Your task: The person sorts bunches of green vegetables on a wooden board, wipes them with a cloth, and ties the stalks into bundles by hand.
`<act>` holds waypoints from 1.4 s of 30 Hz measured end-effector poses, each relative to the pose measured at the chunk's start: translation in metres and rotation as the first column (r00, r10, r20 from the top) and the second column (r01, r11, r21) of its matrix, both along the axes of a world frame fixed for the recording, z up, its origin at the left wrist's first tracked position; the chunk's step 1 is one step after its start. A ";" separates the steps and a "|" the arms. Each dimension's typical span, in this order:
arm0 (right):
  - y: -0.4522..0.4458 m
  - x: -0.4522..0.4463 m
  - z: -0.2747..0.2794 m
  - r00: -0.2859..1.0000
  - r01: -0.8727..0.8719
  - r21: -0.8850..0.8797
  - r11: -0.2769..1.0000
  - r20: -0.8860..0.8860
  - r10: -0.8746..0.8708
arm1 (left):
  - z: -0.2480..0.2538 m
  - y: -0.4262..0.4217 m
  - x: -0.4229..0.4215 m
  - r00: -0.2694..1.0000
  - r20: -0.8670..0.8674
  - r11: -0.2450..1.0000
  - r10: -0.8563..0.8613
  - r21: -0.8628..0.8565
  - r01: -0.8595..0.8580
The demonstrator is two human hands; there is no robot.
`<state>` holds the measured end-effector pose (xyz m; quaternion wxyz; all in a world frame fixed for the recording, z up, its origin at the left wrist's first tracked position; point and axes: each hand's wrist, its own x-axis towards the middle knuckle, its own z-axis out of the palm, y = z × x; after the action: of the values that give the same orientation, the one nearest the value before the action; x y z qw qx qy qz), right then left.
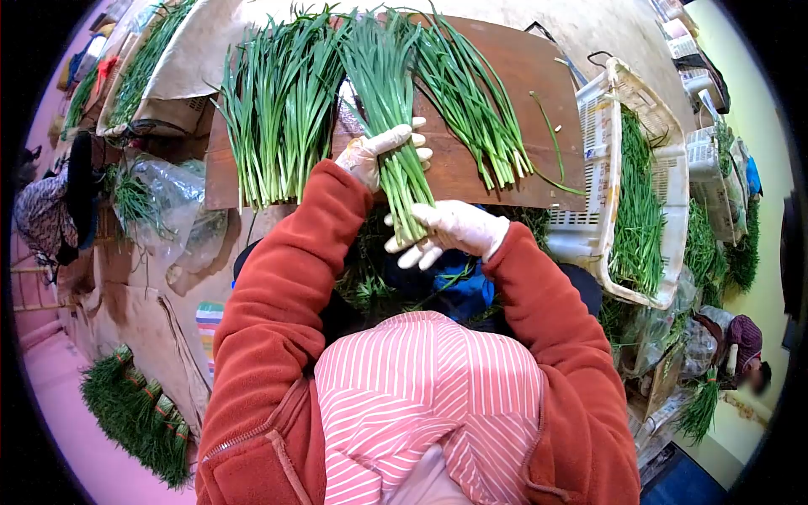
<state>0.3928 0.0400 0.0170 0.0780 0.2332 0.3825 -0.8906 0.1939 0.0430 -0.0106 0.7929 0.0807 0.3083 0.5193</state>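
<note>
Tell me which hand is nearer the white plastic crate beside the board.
Right. The right hand, at the lower ends of the held green stalks, is left of the crate; the left hand, gripping them higher up, is farther left.

Leafy stalk bunch (387,93), hand-held, approx. lengthwise: long, narrow dk. green leaves spread at far end, grading to lt. green stems gathered at near end, w/ paler tips. Near end angled slightly R.; leaves over brown board (522,59), stem tips extending past its near edge.
</note>
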 end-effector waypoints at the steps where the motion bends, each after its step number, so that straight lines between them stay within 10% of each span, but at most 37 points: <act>1: -0.004 0.008 -0.009 0.996 -0.042 -0.004 0.999 0.074 0.042 | -0.001 0.001 -0.001 1.000 0.000 1.000 0.000 -0.001 0.000; 5: -0.007 0.043 -0.002 0.858 -0.152 0.305 0.940 0.513 -0.027 | -0.005 0.003 -0.006 1.000 0.003 1.000 0.019 -0.009 -0.019; 9: -0.015 0.023 0.047 0.752 0.208 0.842 0.498 0.188 -0.632 | 0.002 0.004 -0.002 0.988 -0.146 0.999 0.046 -0.017 -0.049; 12: -0.023 0.001 0.042 0.858 0.060 0.973 0.224 0.065 -0.509 | 0.005 0.005 0.005 0.973 -0.226 0.998 0.052 -0.034 -0.061; 18: -0.033 0.012 0.032 0.886 -0.219 0.838 0.500 0.385 -0.257 | 0.000 0.009 -0.005 0.959 -0.247 0.989 0.140 -0.015 -0.148; 21: -0.054 0.045 0.012 0.823 -0.517 0.836 0.184 0.544 -0.164 | 0.004 0.014 -0.007 0.946 -0.253 0.971 0.201 -0.073 -0.226; 25: -0.049 0.020 0.041 0.926 -0.049 0.971 -0.235 -0.044 -0.375 | -0.004 0.016 0.002 0.940 -0.259 0.960 0.224 -0.107 -0.258; 28: -0.039 -0.007 0.042 0.941 -0.314 0.807 -0.500 0.196 -0.274 | -0.001 0.017 0.010 0.946 -0.260 0.959 0.196 -0.151 -0.240; 33: -0.036 0.009 -0.007 0.970 -0.235 0.849 -0.474 0.176 -0.165 | 0.002 0.015 0.002 0.934 -0.271 0.935 0.231 -0.203 -0.290; 37: -0.043 0.055 0.013 0.657 -0.732 0.637 0.241 0.754 0.005 | 0.010 0.011 -0.007 0.935 -0.285 0.924 0.213 -0.251 -0.288; 42: 0.000 0.028 0.003 0.884 0.064 0.847 0.527 0.197 -0.424 | -0.004 0.011 0.005 0.986 -0.144 0.986 0.080 -0.134 -0.100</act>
<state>0.4209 0.0399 0.0202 -0.0953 0.4621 0.6912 -0.5473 0.1993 0.0540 -0.0147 0.7490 0.0462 0.4018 0.5249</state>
